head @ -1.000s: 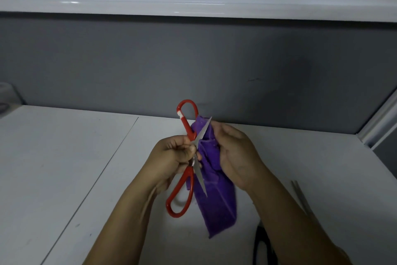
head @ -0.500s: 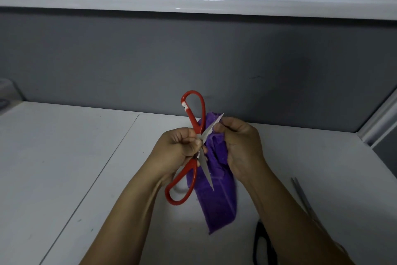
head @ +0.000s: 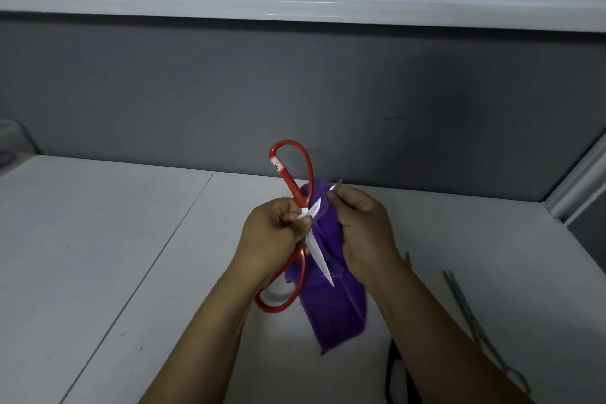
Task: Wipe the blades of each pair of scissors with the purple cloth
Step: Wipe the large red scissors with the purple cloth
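Left hand (head: 273,235) up over the worktop (head: 98,239), fingers curled tight around the pivot area of the red-handled scissors (head: 295,189). Scissors are wide open, an X shape. One handle loop points up and away, toward the grey partition (head: 196,92). The other loop hangs down and left, below the wrist. Lower blade runs down and right, tip toward the camera side, lying across the front of the cloth. Upper blade runs up and right, tip poking out past the right fingertips. So the long axis of each half is a steep diagonal, and the pair is held roughly upright, clear of the surface.

Purple cloth (head: 337,312) sits just right of the pivot, behind the blades. Top of it is bunched at the upper blade, the rest hangs down in a loose strip, long axis near vertical. Can't tell if its lower end touches the worktop.

Right hand (head: 364,233) is closed on the bunched cloth, fingertips pinching at the upper blade near its tip.

Black-handled scissors (head: 393,377) lie on the worktop by the right forearm, mostly hidden. All-steel scissors (head: 472,321) lie flat further right, blades pointing away, loops nearest the camera.
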